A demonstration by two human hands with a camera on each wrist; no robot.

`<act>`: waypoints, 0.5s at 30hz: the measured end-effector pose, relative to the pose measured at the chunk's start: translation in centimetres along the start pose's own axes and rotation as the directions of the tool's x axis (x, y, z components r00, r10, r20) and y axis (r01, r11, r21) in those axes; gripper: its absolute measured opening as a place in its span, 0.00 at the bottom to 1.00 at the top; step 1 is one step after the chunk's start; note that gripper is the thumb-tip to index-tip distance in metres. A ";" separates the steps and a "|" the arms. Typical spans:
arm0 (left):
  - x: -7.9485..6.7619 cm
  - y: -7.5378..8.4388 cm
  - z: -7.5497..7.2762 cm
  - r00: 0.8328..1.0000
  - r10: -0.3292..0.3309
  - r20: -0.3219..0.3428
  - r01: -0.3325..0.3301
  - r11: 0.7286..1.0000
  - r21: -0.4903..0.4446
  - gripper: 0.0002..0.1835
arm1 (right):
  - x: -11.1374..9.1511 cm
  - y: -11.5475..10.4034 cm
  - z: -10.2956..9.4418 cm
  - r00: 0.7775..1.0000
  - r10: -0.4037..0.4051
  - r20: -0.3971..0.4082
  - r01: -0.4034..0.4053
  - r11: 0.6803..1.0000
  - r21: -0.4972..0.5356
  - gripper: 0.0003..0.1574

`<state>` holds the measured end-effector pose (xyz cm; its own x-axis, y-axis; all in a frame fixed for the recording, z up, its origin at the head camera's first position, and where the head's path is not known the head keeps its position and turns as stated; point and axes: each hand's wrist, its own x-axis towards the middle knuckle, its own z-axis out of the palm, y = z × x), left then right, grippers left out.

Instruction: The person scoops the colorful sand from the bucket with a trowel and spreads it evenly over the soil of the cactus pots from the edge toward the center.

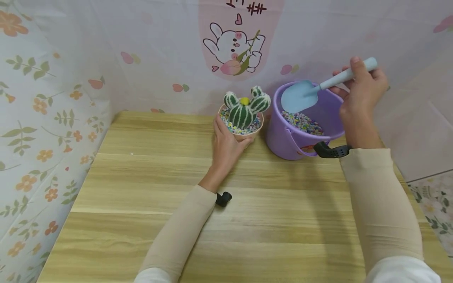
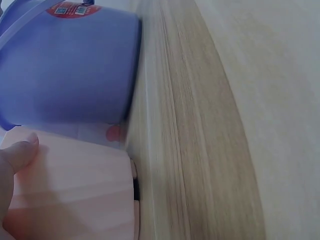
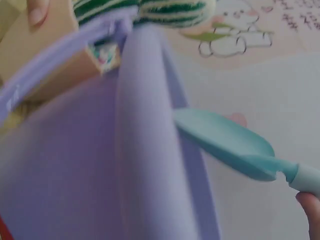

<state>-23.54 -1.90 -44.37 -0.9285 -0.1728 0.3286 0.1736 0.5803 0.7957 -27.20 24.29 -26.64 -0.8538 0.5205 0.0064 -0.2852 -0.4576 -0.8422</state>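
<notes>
A green and white knitted cactus (image 1: 242,116) with a yellow top stands in a peach flowerpot (image 2: 75,185), colourful beads around its base. My left hand (image 1: 227,143) grips the pot from the near left, thumb and fingers spread round its side. My right hand (image 1: 364,92) holds a light blue toy shovel (image 1: 301,96) by its pale handle. The shovel's blade hangs over the mouth of a purple bucket (image 1: 283,137), tilted down at the left rim. Multicoloured beads (image 1: 304,122) lie inside the bucket. In the right wrist view the blade shows just past the bucket's rim.
Pot and bucket stand side by side at the back of a wooden table (image 1: 159,169), against a printed cloth (image 1: 159,51) with a cartoon rabbit. The bucket's handle (image 1: 295,143) hangs down its near side. A flowered cloth (image 1: 39,137) borders the left.
</notes>
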 end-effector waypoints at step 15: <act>0.5 0.2 0.5 1.000 -0.006 0.005 0.005 1.000 0.012 0.71 | 1.1 1.8 -0.2 0.980 -0.044 0.192 0.111 0.931 -0.349 0.19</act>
<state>-24.15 -1.51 -44.29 -0.9312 -0.1719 0.3216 0.1645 0.5890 0.7912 -28.53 24.19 -28.24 -0.9082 0.3918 0.1473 -0.2079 -0.1168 -0.9711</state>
